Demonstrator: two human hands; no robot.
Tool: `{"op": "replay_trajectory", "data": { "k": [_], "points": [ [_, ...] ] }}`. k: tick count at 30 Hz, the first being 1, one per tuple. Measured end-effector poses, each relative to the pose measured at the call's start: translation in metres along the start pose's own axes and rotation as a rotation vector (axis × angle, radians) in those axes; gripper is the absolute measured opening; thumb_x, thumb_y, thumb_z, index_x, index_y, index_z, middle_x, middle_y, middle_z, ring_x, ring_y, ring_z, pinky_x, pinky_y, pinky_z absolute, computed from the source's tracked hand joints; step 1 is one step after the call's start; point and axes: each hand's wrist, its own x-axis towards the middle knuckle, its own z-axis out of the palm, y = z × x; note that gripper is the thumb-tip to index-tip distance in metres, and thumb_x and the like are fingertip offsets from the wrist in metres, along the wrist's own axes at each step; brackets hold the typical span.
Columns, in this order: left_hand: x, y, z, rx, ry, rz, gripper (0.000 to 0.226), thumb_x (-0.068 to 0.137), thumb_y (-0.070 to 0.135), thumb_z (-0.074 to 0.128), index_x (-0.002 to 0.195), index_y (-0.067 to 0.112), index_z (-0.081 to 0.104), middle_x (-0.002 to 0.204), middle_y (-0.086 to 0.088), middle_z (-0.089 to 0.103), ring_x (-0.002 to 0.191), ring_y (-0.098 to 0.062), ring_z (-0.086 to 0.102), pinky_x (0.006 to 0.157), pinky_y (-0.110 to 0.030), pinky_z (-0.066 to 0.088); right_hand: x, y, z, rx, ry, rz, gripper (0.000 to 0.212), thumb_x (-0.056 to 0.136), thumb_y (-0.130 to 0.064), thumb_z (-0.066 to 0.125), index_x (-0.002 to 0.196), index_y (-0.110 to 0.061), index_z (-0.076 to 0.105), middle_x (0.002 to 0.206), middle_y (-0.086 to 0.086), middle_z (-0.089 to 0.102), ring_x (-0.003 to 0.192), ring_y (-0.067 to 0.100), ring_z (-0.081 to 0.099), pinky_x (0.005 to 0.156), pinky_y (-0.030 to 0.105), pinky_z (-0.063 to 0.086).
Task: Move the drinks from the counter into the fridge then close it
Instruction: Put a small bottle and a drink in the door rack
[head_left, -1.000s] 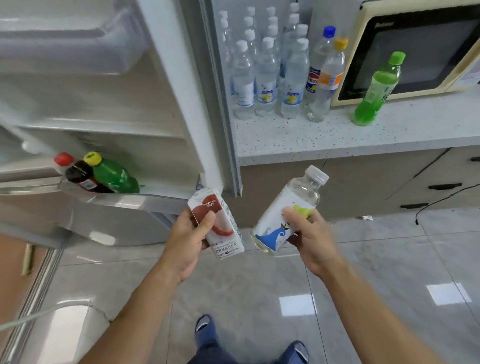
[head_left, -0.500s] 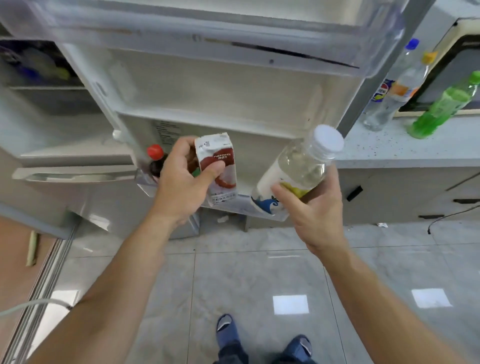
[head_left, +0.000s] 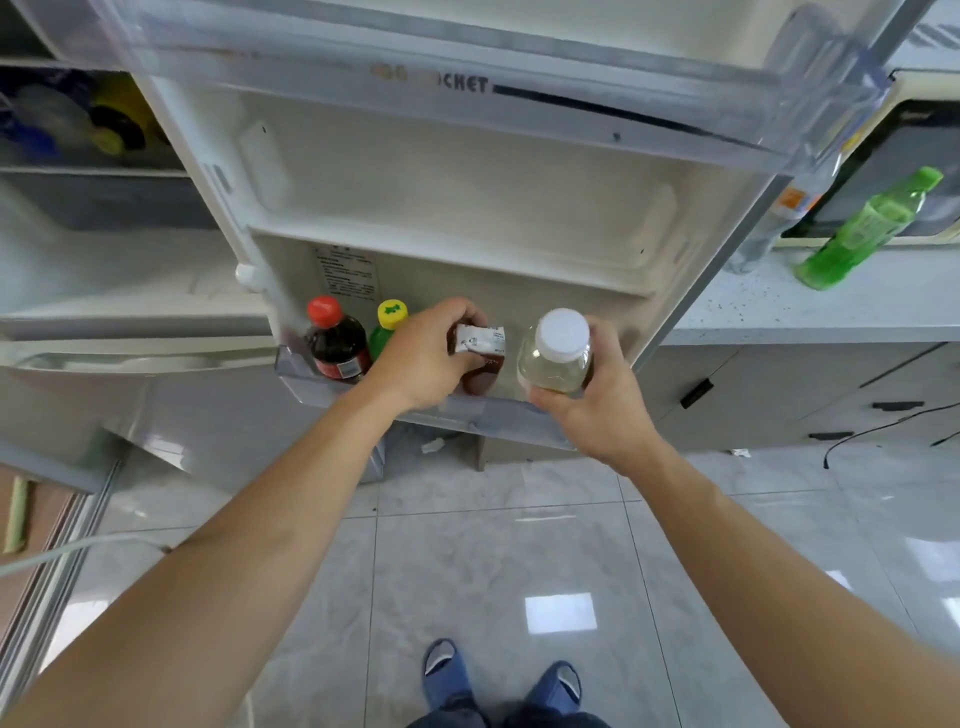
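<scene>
Clear plastic forms the low rail of the bottom door shelf (head_left: 311, 387), and that rail is where I'd expect trouble. At its left end stand a dark bottle with a red cap (head_left: 335, 343) and, just beside it, a green bottle with a yellow cap (head_left: 387, 325). The left hand (head_left: 421, 358) comes in right next to that green bottle, so a careless knuckle could nudge it into its neighbour.

That hand is curled over a small carton (head_left: 480, 345), thumb on the near side and fingers wrapped across the far side, the wrist bent down so the carton's base sits at or just inside the shelf. Whether it has touched bottom I cannot tell. Let go too soon and it may tip forward over the rail.

To the right, the right hand (head_left: 597, 402) grips a clear bottle with a white cap (head_left: 558, 353) around its body, thumb in front, fingers behind, cap pointing up toward me. It hangs above the right part of the same shelf, close beside the carton; the two could knock together going in.

Further right, a green bottle (head_left: 862, 234) waits on the counter (head_left: 831, 312) by the microwave (head_left: 914, 150), so more trips seem needed before the door is closed.
</scene>
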Motion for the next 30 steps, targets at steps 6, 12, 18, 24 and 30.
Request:
{"op": "replay_trajectory", "data": {
  "k": [6,12,18,24,30],
  "points": [
    [-0.004,-0.007,-0.005,0.139,-0.009,-0.005,0.052,0.084,0.007,0.074,0.133,0.022,0.060,0.130,0.000,0.062,0.112,-0.012,0.058,0.089,-0.013,0.035,0.012,0.004,0.004,-0.079,-0.033,0.065,0.071,0.075,-0.013,0.083,0.121,-0.040,0.036,0.106,-0.027,0.055,0.094,-0.025,0.051,0.071,-0.004,0.039],
    [-0.007,-0.002,-0.008,0.314,-0.063,0.082,0.046,0.086,0.005,0.072,0.130,0.015,0.064,0.126,-0.005,0.064,0.115,-0.023,0.059,0.087,-0.019,0.036,0.016,0.006,0.011,-0.137,-0.069,0.105,0.070,0.075,-0.011,0.083,0.123,-0.035,0.039,0.102,-0.026,0.055,0.089,-0.022,0.054,0.065,-0.005,0.039],
    [-0.005,0.003,-0.004,0.389,-0.066,0.092,0.048,0.086,0.004,0.072,0.132,0.015,0.062,0.130,-0.006,0.064,0.120,-0.025,0.057,0.096,-0.028,0.041,0.020,0.002,0.008,-0.188,-0.088,0.134,0.064,0.075,-0.014,0.083,0.121,-0.029,0.041,0.098,-0.025,0.052,0.087,-0.005,0.054,0.067,0.004,0.038],
    [-0.003,0.003,-0.005,0.351,-0.042,0.083,0.044,0.083,-0.004,0.069,0.123,0.014,0.066,0.120,-0.003,0.065,0.110,-0.020,0.059,0.082,-0.018,0.035,0.020,-0.001,0.007,-0.210,-0.112,0.150,0.070,0.079,-0.015,0.081,0.136,-0.019,0.040,0.099,-0.024,0.052,0.085,-0.006,0.054,0.066,0.001,0.039],
    [-0.001,0.002,-0.005,0.359,-0.059,0.072,0.042,0.086,-0.002,0.066,0.124,0.016,0.064,0.121,-0.002,0.063,0.108,-0.019,0.057,0.080,-0.018,0.035,0.022,-0.014,-0.001,-0.193,-0.144,0.104,0.073,0.081,-0.007,0.076,0.143,-0.022,0.042,0.125,-0.008,0.057,0.114,0.010,0.053,0.095,0.018,0.039]
  ]
}}
